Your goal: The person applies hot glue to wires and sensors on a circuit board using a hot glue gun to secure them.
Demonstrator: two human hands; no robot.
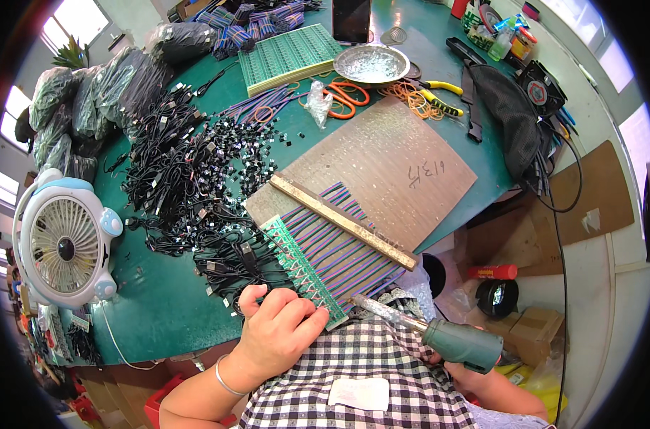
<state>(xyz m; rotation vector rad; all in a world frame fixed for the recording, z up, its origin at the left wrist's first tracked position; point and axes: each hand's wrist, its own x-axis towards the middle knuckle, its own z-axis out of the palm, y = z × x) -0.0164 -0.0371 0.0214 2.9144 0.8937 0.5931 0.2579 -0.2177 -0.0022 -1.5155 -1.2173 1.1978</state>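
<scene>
My left hand [282, 325], a bangle on its wrist, has curled fingers on the near end of a long green circuit board panel [296, 264]. Purple, blue and dark wires [339, 250] run from the panel in a row, beneath a worn wooden bar [343, 222]. All of this lies on a brown board [425, 164]. Partly hidden behind a green heat gun [464, 347], my right hand [461, 373] is closed around it. The gun's metal nozzle [389, 312] points left, its tip by the wires at the panel's near end.
Heaped black USB cables [168, 150] and small connectors [246, 154] cover the table's left half. A fan [65, 247] stands at its left edge. Farther back are stacked circuit boards [289, 57], a metal dish [371, 64], orange scissors [346, 99] and yellow-handled pliers [443, 100].
</scene>
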